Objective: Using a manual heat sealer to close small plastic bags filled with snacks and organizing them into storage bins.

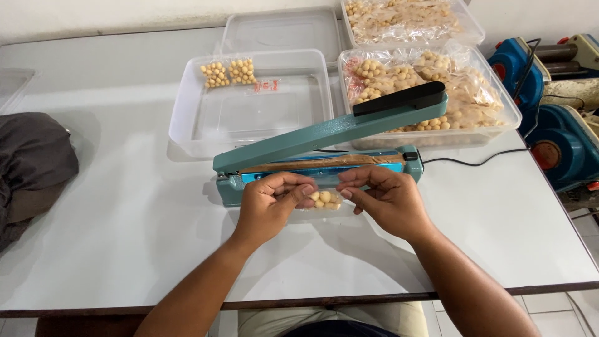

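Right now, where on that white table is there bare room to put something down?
Bare table lies between the dark cloth and the left hand, and right of the right hand below the black cord. Behind the sealer it is crowded: the nearly empty tub and the packet-filled tub.

Brightness: even, diffuse light is filling the scene; nothing is reading as dim.
Shadows: soft ones are falling toward the viewer beneath the left hand (269,206) and right hand (388,201), and under the sealer arm (331,132).
Glare: the white table (125,212) is reflecting mildly, without washing out.
Focus: the centre is holding sharp.
Distortion: table edges are bowing slightly at the frame borders.
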